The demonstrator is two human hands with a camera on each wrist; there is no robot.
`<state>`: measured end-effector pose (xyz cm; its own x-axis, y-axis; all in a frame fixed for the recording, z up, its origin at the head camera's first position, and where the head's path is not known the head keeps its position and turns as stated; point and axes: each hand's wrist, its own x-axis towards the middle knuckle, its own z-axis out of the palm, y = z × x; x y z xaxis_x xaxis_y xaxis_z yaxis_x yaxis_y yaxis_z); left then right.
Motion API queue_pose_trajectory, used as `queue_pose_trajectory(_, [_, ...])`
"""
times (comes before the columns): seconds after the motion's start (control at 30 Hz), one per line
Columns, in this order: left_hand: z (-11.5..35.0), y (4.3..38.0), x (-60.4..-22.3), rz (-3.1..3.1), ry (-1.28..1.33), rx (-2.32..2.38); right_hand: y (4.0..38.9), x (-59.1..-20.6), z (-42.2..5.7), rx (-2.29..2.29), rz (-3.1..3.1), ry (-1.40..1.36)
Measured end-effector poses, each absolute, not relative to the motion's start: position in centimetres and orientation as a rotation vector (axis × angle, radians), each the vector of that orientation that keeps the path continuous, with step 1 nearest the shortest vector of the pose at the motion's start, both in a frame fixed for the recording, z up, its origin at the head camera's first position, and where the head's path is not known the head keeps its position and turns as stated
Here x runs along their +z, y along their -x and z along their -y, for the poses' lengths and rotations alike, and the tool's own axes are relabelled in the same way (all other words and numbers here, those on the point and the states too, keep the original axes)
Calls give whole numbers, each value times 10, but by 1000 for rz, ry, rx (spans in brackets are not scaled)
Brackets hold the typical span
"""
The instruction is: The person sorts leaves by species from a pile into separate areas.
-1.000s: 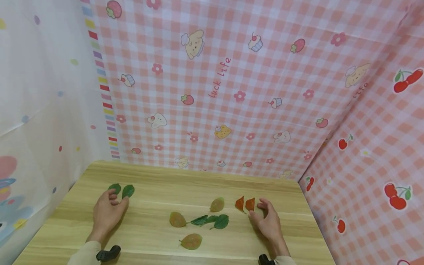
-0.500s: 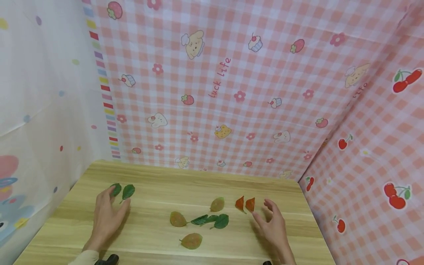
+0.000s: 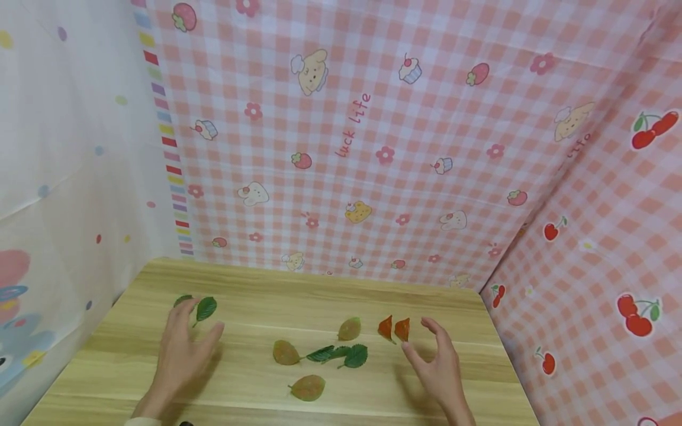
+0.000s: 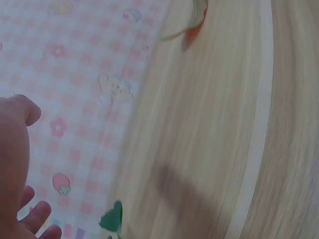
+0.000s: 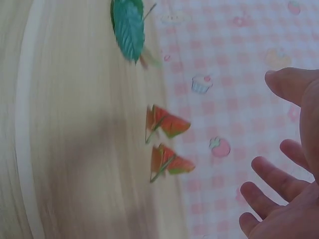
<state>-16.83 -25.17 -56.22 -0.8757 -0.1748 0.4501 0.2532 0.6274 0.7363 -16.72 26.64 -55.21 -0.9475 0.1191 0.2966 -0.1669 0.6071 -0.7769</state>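
Note:
My left hand (image 3: 183, 349) hovers over the left of the table, fingers loosely spread and holding nothing. Just beyond its fingers lie two green leaves, one (image 3: 206, 308) in plain sight and the other (image 3: 182, 299) partly hidden by the fingers. On the right, my right hand (image 3: 439, 364) is held above the wood with thumb and fingers apart. Two orange-red leaf pieces, one (image 3: 386, 328) left of the other (image 3: 402, 329), are near its thumb tip. In the right wrist view both pieces look folded, and the hand (image 5: 294, 189) is apart from them.
Mid-table, yellowish-green leaves lie at the back (image 3: 349, 328), left (image 3: 286, 352) and front (image 3: 308, 388). Between them is a row of dark green leaves (image 3: 356, 355). A pink checked cloth (image 3: 319, 195) rises behind the wooden table (image 3: 256, 296); other cloths hang at both sides.
My left hand has shifted right and slightly forward, covering more of the left green leaf. My right hand has drawn back from the red leaf pieces, its fingers wider apart. The leaves stay put.

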Motion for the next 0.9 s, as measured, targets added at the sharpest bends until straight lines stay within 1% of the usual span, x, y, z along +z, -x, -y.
queue_pose_trajectory(0.2, [236, 161, -561, 2381, 120, -1197, 158, -544, -251, 1262, 2521, -118])
queue_pose_trajectory(0.43, [214, 155, -565, 2313, 303, -1112, 146, -542, -229, 1222, 2516, -222])
queue_pose_trajectory(0.63, [200, 150, -570, 2335, 410, -1063, 139, -548, -212, 1111, 2485, -350])
queue_pose_trajectory(0.9, [184, 145, -579, 2429, 461, -1034, 130, -562, -195, 1070, 2504, -469])
